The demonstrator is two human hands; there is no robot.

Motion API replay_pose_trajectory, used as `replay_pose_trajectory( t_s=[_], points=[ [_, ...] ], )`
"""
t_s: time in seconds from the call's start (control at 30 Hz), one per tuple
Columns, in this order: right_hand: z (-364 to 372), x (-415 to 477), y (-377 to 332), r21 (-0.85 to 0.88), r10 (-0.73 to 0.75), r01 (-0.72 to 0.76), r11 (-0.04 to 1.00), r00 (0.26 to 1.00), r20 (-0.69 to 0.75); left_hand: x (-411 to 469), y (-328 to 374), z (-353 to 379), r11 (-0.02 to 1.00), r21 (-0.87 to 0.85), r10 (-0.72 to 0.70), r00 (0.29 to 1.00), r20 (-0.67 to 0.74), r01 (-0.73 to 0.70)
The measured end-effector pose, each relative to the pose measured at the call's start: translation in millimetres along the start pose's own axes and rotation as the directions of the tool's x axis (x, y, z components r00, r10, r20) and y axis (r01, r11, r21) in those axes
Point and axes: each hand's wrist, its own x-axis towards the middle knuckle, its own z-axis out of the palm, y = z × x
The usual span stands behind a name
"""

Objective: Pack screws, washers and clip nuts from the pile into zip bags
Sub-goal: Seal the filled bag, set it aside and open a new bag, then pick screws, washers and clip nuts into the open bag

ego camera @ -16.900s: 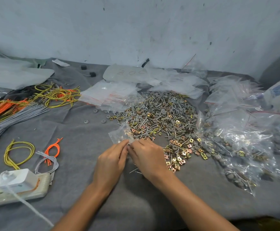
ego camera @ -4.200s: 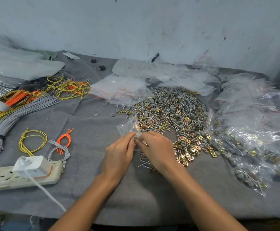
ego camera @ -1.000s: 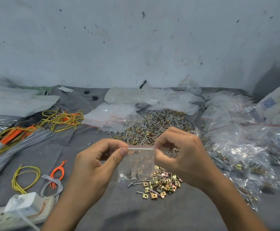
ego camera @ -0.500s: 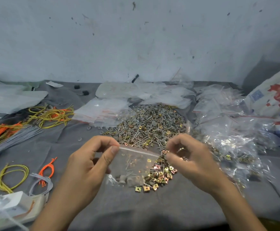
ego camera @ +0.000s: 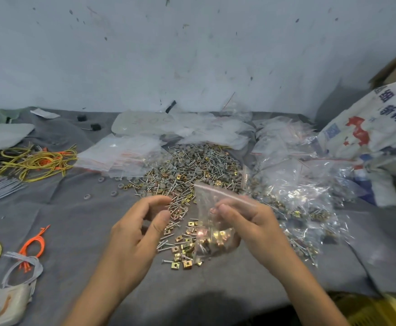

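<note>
Centre of frame, head view: right hand [ego camera: 251,222] pinches zip bag [ego camera: 206,201], bag hanging upright, red strip on top, clip nuts [ego camera: 218,238] sagging at bottom. left hand [ego camera: 135,234] just left of it, fingers loosely curled, empty, not touching. heap of filled bags [ego camera: 305,191] lies right of bag, so right hand nearer i'd guess. pile [ego camera: 192,165] sits behind both hands.
</note>
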Motion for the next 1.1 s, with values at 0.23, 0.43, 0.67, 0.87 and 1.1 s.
replay_pose_trajectory(
  t_s=[0.23,0.43,0.67,0.87,1.1],
  points=[
    [-72.9,58.0,20.6,0.053,0.215,-0.211,0.976,0.896,-0.389,-24.6,-69.8,13.2,0.976,0.104,-0.19,0.982,-0.004,0.189],
    [-112.5,111.4,81.6,0.454,0.557,-0.352,0.819,0.681,-0.475,-31.8,-102.0,16.8,0.956,0.166,-0.25,0.968,0.024,0.243],
    [-120.1,99.2,101.2,0.489,0.549,-0.277,0.827,0.581,-0.601,-17.9,-109.6,15.1,0.949,0.207,-0.241,0.97,-0.015,0.238],
    [-117.4,80.4,87.8,0.334,0.43,-0.271,0.903,0.591,-0.683,35.8,-117.9,3.4,0.915,0.317,-0.23,0.968,-0.098,0.25],
    [-111.5,58.5,72.5,0.153,0.299,-0.299,0.942,0.539,-0.787,112.0,-137.8,-0.6,0.886,0.404,-0.179,0.971,-0.159,0.23]
  ],
)
